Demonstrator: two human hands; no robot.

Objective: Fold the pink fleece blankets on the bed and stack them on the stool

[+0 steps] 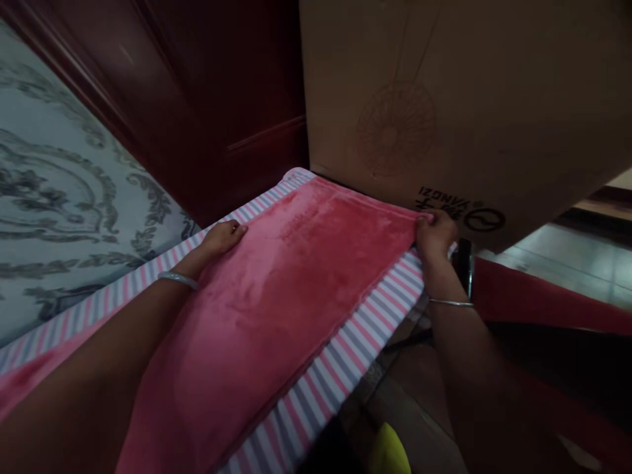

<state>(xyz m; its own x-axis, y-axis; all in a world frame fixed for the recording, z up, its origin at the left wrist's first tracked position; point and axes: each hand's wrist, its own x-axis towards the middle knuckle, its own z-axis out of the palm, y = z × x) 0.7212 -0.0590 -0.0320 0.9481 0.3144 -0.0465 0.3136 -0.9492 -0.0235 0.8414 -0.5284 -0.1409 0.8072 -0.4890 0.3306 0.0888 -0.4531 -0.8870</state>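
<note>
A pink plush cloth [296,263] lies lengthwise over a narrow surface with a pink, grey and white striped cover [340,368]. My right hand [437,240] pinches the cloth's far right corner, thumb on top, at the edge of the stripes. On the far left edge of the cloth, my left hand [222,238] is closed with its fingers curled together, apparently gripping the plush; its fingertips are partly hidden. Darker and lighter patches mark the pile between my hands.
A large cardboard box [365,79] stands right behind the far end. Dark red wooden panelling [222,79] rises beside it, and patterned wallpaper [59,191] borders the left side. At the bottom, a yellow object [390,451] shows below the striped edge. Tiled floor [563,253] lies at right.
</note>
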